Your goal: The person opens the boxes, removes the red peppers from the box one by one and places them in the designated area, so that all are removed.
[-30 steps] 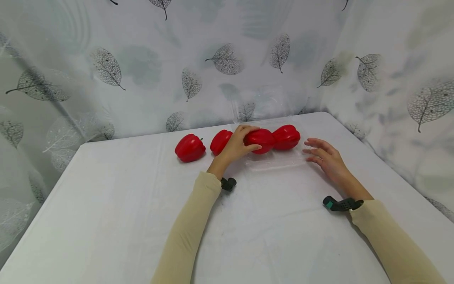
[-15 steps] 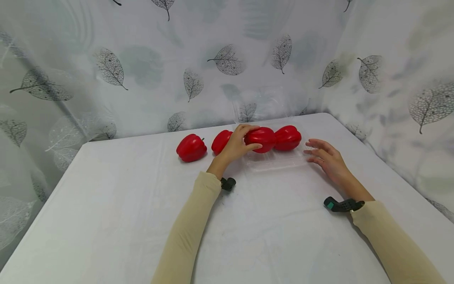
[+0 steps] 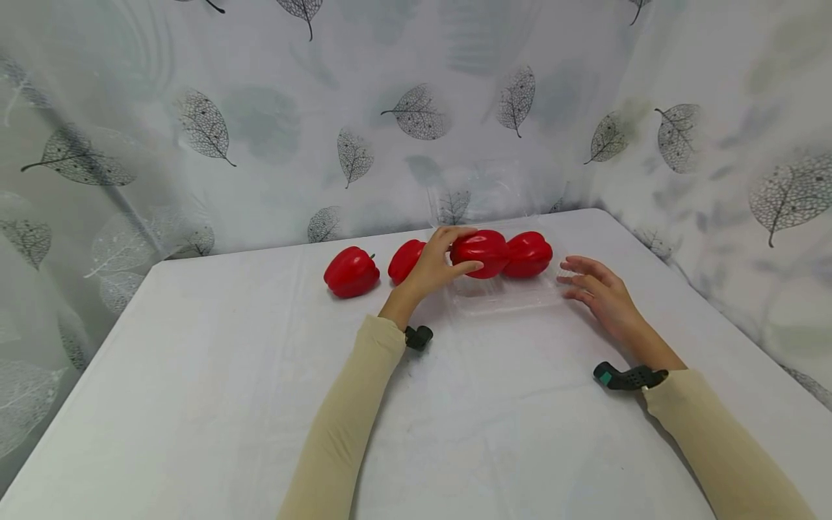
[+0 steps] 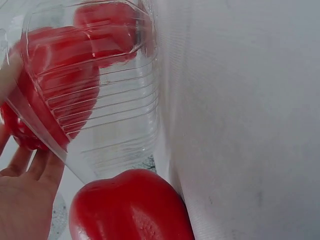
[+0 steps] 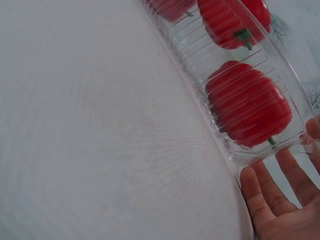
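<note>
My left hand (image 3: pixel 425 271) grips a red bell pepper (image 3: pixel 481 253) by its left end, thumb in front and fingers over the top. That pepper is held at the left part of a clear plastic clamshell box (image 3: pixel 510 303), whose lid stands raised behind. Another red pepper (image 3: pixel 529 256) lies inside the box at the right; its green stem shows through the ribbed wall in the right wrist view. My right hand (image 3: pixel 604 292) is at the box's right end, fingers loosely extended and touching the wall (image 5: pixel 240 160).
Two more red peppers stand on the white table left of the box: one (image 3: pixel 351 272) fully visible, another (image 3: pixel 404 261) partly behind my left hand. A leaf-patterned curtain (image 3: pixel 273 130) hangs along the table's back edge and on both sides.
The pepper in my left hand has risen slightly and edged a little to the right. My right hand stays at the box's end.
</note>
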Demonstrator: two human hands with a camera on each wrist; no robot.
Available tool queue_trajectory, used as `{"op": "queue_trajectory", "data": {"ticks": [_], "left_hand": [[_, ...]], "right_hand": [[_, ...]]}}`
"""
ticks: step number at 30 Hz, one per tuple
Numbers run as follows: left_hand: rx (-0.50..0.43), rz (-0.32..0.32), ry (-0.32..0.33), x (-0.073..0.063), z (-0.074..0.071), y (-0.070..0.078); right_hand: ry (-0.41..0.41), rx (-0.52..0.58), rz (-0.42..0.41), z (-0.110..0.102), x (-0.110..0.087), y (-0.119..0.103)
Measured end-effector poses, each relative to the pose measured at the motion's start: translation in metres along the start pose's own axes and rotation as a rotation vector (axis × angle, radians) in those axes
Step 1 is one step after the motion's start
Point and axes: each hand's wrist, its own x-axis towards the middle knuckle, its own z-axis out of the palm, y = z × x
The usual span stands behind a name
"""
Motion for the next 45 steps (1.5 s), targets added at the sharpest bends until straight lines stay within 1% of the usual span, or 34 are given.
{"op": "queue_trajectory", "data": {"ticks": [9, 16, 34, 40, 45], "left_hand": [[0.026, 0.019, 0.0, -0.001, -0.001, 0.004], [0.027, 0.02, 0.003, -0.001, -0.001, 0.005], [0.02, 0.048, 0.0, -0.003, -0.003, 0.013], [0.023, 0.063, 0.011, -0.004, -0.006, 0.02], [0.028, 0.1, 0.015, -0.006, -0.008, 0.028]], "right_hand": [[-0.011, 0.037, 0.003, 0.0, -0.002, 0.001], [-0.027, 0.057, -0.01, 0.001, -0.002, 0.001], [-0.035, 0.042, -0.017, 0.0, -0.002, 0.002], [-0.027, 0.028, -0.012, 0.001, -0.002, 0.001], [-0.024, 0.02, -0.007, 0.001, -0.001, 0.0]]}}
